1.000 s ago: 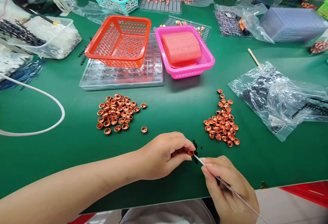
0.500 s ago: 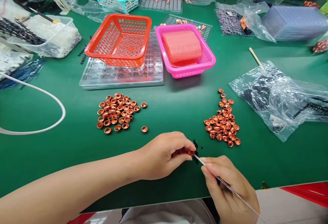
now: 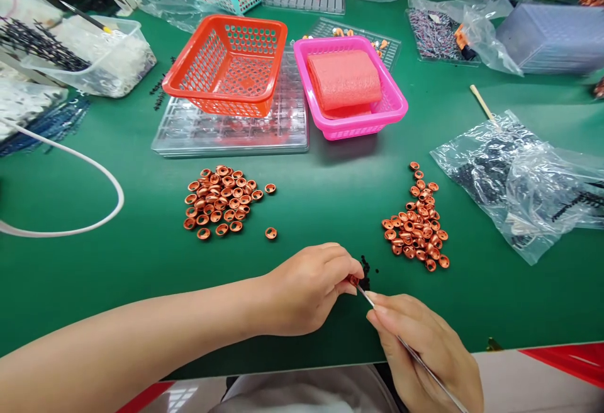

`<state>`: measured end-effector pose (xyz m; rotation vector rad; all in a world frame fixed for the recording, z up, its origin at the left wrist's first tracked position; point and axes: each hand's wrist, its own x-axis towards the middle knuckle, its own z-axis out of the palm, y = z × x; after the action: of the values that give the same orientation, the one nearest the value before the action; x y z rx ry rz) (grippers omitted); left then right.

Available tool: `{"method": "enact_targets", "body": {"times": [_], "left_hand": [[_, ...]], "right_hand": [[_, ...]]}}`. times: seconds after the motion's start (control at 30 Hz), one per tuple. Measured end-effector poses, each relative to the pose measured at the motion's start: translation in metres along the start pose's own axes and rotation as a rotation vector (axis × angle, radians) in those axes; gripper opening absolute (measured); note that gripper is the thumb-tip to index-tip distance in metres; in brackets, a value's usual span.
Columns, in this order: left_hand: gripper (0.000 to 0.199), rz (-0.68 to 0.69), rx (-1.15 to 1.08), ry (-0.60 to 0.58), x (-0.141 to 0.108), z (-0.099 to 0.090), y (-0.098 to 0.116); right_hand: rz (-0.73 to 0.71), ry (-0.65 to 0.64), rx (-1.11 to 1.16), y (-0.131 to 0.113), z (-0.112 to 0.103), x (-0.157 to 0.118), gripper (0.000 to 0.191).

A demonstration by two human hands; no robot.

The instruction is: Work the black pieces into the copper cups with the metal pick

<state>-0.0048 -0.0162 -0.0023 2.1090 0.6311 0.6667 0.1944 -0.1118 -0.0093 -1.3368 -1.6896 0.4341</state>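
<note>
Pinching a Small Cup to Meet a Thin Rod

Clamps the left grip [image 3: 306,290] on one copper-coloured cup [image 3: 353,281], low over the front of the table [image 3: 330,211], mostly hidden by the hand. Holds it right at the fingertips, probably to give the rod a free approach. Closes the right grip [image 3: 427,337] on a thin metal rod [image 3: 427,369], pen-fashion and well forward along the shaft, most likely for fine control. Meets the cup with the rod's tip; cannot tell whether inside or only touching.

Has black bits [image 3: 365,271] scattered just beyond the tip, likely for a very short reach. Splits more cups into a left pile [image 3: 221,199] and a right pile [image 3: 419,227], well apart beyond the hands, presumably to avoid mixing two lots. Shows one stray cup [image 3: 270,233] lying alone near the left pile.

Sets an orange basket [image 3: 217,96] on stacked clear trays [image 3: 231,145], with a pink basket [image 3: 355,124] of folded foam [image 3: 344,79] just beside, seemingly to stay out of the forearms' way. Rests a clear bag [image 3: 519,224] with dark contents to the right of the right pile, perhaps as a handy supply.
</note>
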Motion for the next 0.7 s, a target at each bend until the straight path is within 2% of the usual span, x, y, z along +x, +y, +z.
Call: {"method": "enact_targets", "body": {"times": [0.1, 0.23, 0.37, 0.47, 0.57, 0.7], "left_hand": [[0.014, -0.006, -0.006, 0.01, 0.0, 0.001, -0.001], [0.011, -0.055, -0.071, 0.017, 0.002, -0.002, -0.001], [0.011, -0.141, -0.191, -0.013, 0.006, -0.007, 0.001], [0.01, -0.197, -0.191, -0.038, 0.006, -0.013, 0.003], [0.011, -0.266, -0.014, -0.088, 0.004, -0.024, 0.005], [0.02, -0.33, 0.399, -0.155, -0.005, -0.05, 0.007]], "right_hand": [[-0.074, -0.027, -0.035, -0.002, 0.0, 0.005, 0.032], [-0.012, 0.019, 0.028, -0.003, 0.002, 0.003, 0.03], [0.177, 0.238, 0.208, 0.0, 0.007, -0.005, 0.023], [0.238, 0.355, 0.328, 0.004, 0.01, -0.01, 0.02], [0.258, 0.344, 0.38, 0.007, 0.009, -0.012, 0.022], [0.24, 0.359, 0.359, 0.011, 0.0, -0.015, 0.023]]}}
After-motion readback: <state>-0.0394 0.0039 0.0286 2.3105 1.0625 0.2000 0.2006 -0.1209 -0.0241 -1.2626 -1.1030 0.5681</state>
